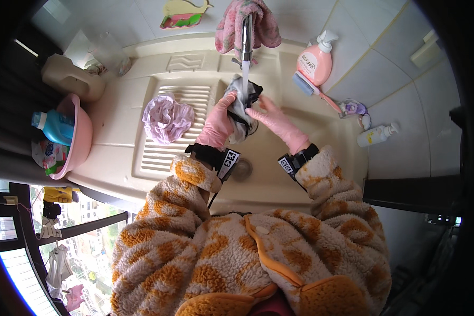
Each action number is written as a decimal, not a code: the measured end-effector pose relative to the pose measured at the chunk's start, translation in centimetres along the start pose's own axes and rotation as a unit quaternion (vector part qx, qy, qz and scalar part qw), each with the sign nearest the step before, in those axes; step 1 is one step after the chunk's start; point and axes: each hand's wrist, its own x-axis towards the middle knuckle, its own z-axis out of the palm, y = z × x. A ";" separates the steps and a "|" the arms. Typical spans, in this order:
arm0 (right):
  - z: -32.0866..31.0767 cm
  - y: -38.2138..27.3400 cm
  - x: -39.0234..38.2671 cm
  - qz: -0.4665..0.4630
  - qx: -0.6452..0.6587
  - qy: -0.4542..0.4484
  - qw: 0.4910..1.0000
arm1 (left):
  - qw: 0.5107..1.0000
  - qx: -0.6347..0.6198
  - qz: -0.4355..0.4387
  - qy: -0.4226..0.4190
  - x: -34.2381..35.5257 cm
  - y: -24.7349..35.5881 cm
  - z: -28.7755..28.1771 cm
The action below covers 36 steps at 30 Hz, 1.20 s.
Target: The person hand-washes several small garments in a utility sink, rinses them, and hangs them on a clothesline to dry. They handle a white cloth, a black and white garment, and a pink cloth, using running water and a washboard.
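Note:
Water runs from the chrome faucet (246, 39) onto a wet grey, white and black cloth garment (238, 111) hanging over the sink basin (284, 174). My left hand (218, 124), in a pink glove, is closed on the garment's left side. My right hand (279, 124), also gloved in pink, is at the garment's right edge, fingers apart and one fingertip at the cloth. Its grip on the fabric, if any, does not show. A crumpled pale lilac cloth (167, 118) lies on the ribbed washboard (163, 163) to the left.
A pink towel (226, 31) hangs behind the faucet. On the right are a pink pump bottle (315, 63), a brush (304, 84) and a white bottle (376, 135). At left, a pink basin (84, 129) holds a blue bottle (58, 128); a beige jug (73, 79) stands behind it.

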 end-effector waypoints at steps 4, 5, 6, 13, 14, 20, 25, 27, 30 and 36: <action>-0.5 1.9 1.6 0.039 0.069 -0.009 0.997 | 0.989 0.129 0.072 -0.006 -1.2 0.9 0.6; -0.7 2.1 2.1 0.051 0.086 0.006 0.995 | 0.982 0.169 0.084 0.017 -1.7 1.5 0.6; -1.2 2.0 2.1 0.071 0.157 0.028 0.985 | 0.940 0.312 0.106 0.093 -2.2 2.4 0.4; -0.7 -1.1 3.4 0.093 0.429 0.007 0.898 | 0.977 -0.018 -0.072 0.200 -0.7 0.7 -2.3; 0.7 -1.3 3.3 0.102 0.457 -0.023 0.883 | 0.982 -0.086 -0.122 0.115 0.0 -0.1 -2.5; 6.5 -1.6 -1.4 -0.139 -0.036 -0.039 0.989 | 0.994 0.091 0.058 -0.035 0.0 -1.1 -1.4; 6.4 -1.6 -1.2 -0.187 -0.201 0.019 0.961 | 0.996 -0.016 0.024 0.087 -0.5 -1.5 0.5; 5.4 -1.2 0.2 -0.172 -0.315 0.062 0.931 | 0.998 0.006 0.028 0.062 0.4 -2.0 0.7; 3.3 -0.5 3.0 -0.040 -0.307 0.146 0.940 | 0.985 0.067 -0.018 0.156 1.1 -2.7 0.6; 0.0 -1.0 4.5 0.026 -0.061 0.094 0.993 | 0.967 0.172 -0.111 0.155 -1.2 -0.9 0.6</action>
